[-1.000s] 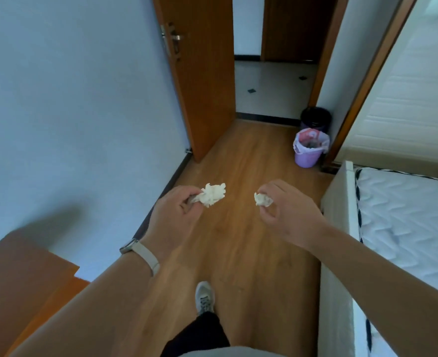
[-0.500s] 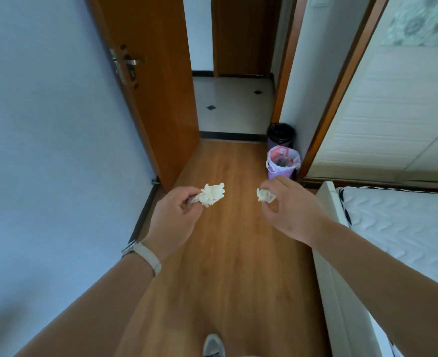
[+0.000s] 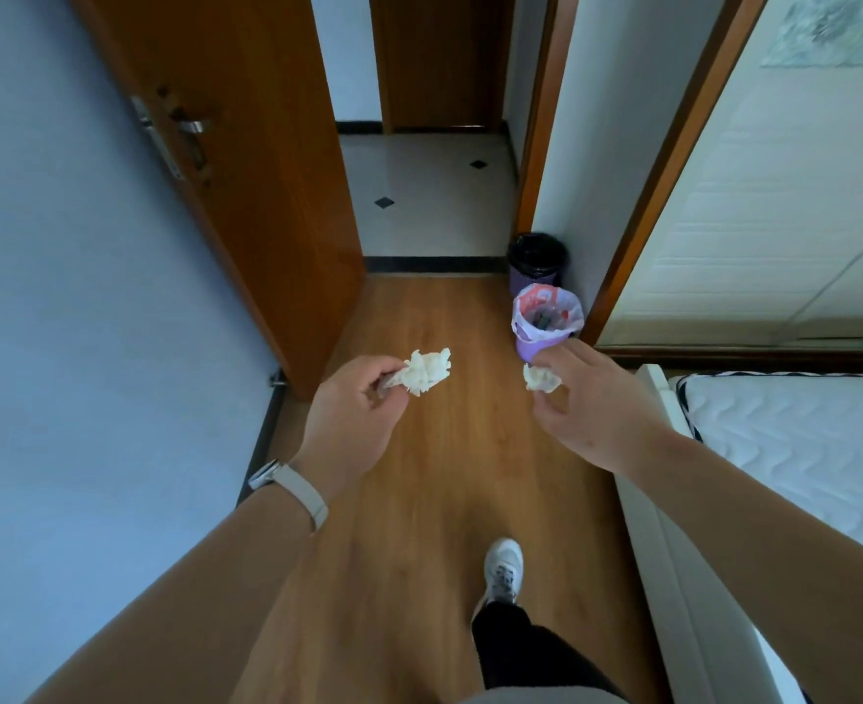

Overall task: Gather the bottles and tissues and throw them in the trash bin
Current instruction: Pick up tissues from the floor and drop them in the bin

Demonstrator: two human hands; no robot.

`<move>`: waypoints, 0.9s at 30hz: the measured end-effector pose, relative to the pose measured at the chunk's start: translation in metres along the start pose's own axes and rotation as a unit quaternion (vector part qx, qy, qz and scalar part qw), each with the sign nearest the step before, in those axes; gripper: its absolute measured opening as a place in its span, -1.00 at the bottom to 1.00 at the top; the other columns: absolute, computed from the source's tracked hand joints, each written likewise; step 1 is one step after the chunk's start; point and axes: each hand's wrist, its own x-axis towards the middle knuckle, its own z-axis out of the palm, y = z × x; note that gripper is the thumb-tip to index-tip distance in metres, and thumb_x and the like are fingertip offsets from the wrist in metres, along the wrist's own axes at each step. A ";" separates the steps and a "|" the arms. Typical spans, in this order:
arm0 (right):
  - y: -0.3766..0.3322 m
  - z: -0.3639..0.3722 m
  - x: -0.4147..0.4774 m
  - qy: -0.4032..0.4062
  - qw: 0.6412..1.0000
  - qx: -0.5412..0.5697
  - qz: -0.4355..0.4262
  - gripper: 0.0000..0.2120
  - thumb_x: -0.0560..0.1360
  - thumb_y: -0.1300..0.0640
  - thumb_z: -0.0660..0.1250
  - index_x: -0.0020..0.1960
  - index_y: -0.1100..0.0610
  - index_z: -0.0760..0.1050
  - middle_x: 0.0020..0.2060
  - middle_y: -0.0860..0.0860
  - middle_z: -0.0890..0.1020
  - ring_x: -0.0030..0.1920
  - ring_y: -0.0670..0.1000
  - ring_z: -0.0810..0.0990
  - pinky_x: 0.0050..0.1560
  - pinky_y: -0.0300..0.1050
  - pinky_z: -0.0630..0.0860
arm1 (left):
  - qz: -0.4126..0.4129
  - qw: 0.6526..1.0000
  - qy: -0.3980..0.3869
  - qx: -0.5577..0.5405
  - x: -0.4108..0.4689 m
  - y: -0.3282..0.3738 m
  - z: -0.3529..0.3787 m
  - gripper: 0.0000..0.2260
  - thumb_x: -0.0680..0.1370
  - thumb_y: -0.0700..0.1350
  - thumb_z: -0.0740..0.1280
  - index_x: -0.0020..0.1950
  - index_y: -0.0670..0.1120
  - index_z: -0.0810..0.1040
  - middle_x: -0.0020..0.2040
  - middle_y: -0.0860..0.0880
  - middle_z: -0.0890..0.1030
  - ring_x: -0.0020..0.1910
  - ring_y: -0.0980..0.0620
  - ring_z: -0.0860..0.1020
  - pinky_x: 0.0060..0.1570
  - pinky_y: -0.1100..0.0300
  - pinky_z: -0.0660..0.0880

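My left hand (image 3: 355, 419) pinches a crumpled white tissue (image 3: 426, 370) that sticks out to the right of its fingers. A smaller crumpled tissue (image 3: 542, 379) is pinched in my right hand (image 3: 597, 403). A purple trash bin (image 3: 546, 325) lined with a pale bag stands on the wooden floor just beyond my right hand, against the wall corner. Dark items lie inside it. No bottle is in view.
A black bin (image 3: 538, 259) stands behind the purple one. An open wooden door (image 3: 246, 160) is on the left, leading to a tiled hallway (image 3: 429, 195). A white bed (image 3: 795, 449) fills the right side. My shoe (image 3: 504, 569) steps on the wooden floor (image 3: 444, 475).
I have walked forward along the floor. The purple bin has come much closer and now sits just past my right hand. Both hands keep their tissues.
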 end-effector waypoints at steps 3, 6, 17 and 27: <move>0.026 0.013 0.044 -0.003 1.000 0.018 0.003 -0.68 0.49 0.00 0.36 0.22 -0.08 0.43 0.09 -0.18 0.51 -0.02 -0.14 0.51 -0.17 -0.38 0.36 | -0.015 1.000 -0.017 0.015 0.043 -0.006 0.016 -0.82 0.56 -0.09 0.34 0.16 0.03 0.60 -0.05 0.25 0.58 -0.07 0.32 0.53 -0.22 0.45 0.39; 0.054 0.024 0.099 0.004 0.999 0.040 0.004 -0.68 0.48 0.00 0.38 0.21 -0.08 0.44 0.10 -0.17 0.52 -0.04 -0.15 0.51 -0.17 -0.41 0.36 | -0.032 0.999 -0.018 0.022 0.092 -0.006 0.031 -0.82 0.57 -0.07 0.34 0.16 0.07 0.59 -0.02 0.22 0.60 -0.05 0.23 0.56 -0.20 0.44 0.40; 0.168 0.000 0.270 0.003 0.997 0.083 0.003 -0.69 0.49 0.06 0.34 0.23 0.01 0.46 0.12 -0.09 0.51 0.01 -0.09 0.48 -0.10 -0.15 0.51 | -0.047 0.996 -0.027 0.069 0.285 0.035 0.097 -0.86 0.57 -0.04 0.35 0.10 0.16 0.53 -0.07 0.32 0.55 -0.07 0.27 0.54 -0.19 0.47 0.41; 0.249 -0.005 0.330 0.035 0.990 0.109 0.077 -0.67 0.46 -0.02 0.34 0.21 -0.11 0.42 0.17 -0.13 0.51 0.06 -0.04 0.53 -0.02 -0.08 0.58 | -0.022 0.996 -0.072 0.045 0.388 0.066 0.151 -0.88 0.59 0.01 0.33 0.12 0.13 0.53 -0.03 0.25 0.58 -0.05 0.20 0.57 -0.22 0.54 0.41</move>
